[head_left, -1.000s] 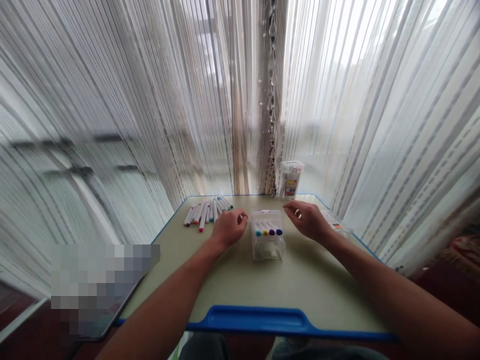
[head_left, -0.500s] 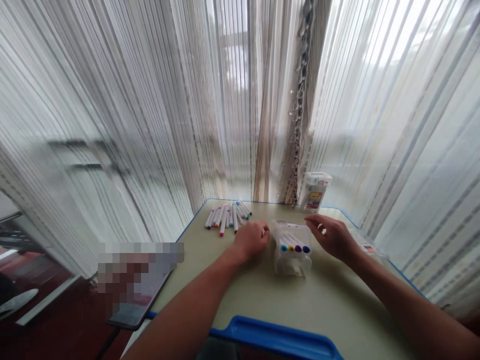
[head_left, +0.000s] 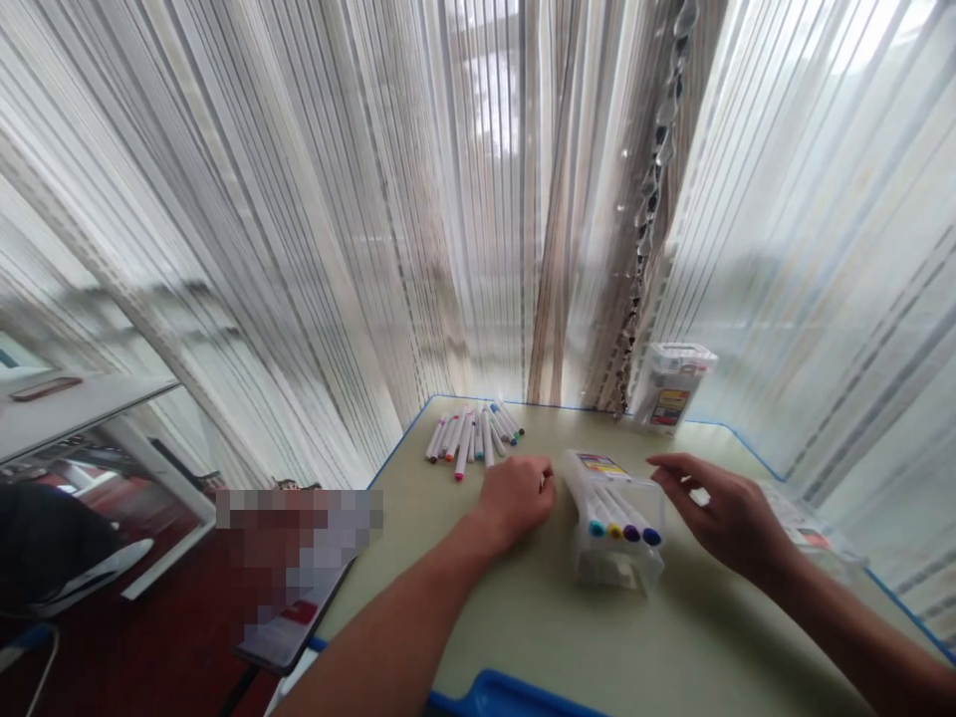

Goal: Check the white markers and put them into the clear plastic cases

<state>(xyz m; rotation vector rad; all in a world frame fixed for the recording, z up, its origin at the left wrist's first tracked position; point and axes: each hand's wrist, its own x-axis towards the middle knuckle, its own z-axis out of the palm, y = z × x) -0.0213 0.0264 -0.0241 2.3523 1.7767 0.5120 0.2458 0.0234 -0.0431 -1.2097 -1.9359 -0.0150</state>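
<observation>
A clear plastic marker case (head_left: 616, 581) lies on the table in front of me. Several white markers (head_left: 613, 505) are inside it, their teal, yellow, purple and dark blue ends facing me. Just left of the case is my left hand (head_left: 517, 493), its fingers curled in and no object showing from them. My right hand (head_left: 728, 506) hovers at the case's right side, thumb and fingers apart, with a small pale spot between them that I cannot make out. Neither hand visibly grips the case. A loose pile of capped white markers (head_left: 469, 436) lies beyond my left hand.
An upright clear case (head_left: 676, 393) with a printed label stands at the back right. Another clear plastic piece (head_left: 811, 528) lies by the right edge. A blue tray (head_left: 515, 694) rims the table's front. A blurred-out tablet-like device (head_left: 299, 612) is at left; striped curtains (head_left: 485, 249) hang behind.
The view has shifted, so the table things appear further right and a little closer. Both hands keep nearly the same places beside the case. No marker has visibly moved.
</observation>
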